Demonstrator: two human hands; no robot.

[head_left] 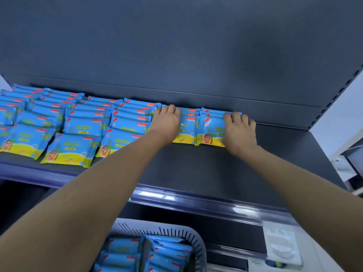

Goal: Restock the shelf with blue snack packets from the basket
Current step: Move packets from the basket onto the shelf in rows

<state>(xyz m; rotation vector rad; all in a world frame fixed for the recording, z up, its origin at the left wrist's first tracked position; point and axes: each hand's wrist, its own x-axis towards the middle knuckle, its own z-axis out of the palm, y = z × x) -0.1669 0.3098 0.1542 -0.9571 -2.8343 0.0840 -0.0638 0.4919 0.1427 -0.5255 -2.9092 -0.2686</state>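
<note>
A dark grey metal shelf [196, 165] is seen from in front and slightly above, backed by a plain dark grey panel [176, 46]. Its left half is covered by rows of flat blue snack packets [74, 122] with yellow lower bands, laid overlapping from the back towards the front edge. To the right of these rows, two short stacks of the same packets are set close to the panel, side by side and touching. The left stack [188, 124] is gripped by the left hand [167, 122]: the fingers are bent over the stack's far edge and the palm lies on the top packet, while the thumb is hidden. The right stack [211, 128] is held in the same way by the right hand [240, 130], with the fingers curled over its far right corner and the heel of the hand at the near edge. Both forearms are stretched out across the front part of the shelf. A glossy dark blue price rail [176, 197] is fitted along the shelf's front edge. Below it, at the bottom of the view between the forearms, a light grey slotted plastic basket [176, 231] is seen, and more blue packets [167, 252] are packed inside it in rows.
</note>
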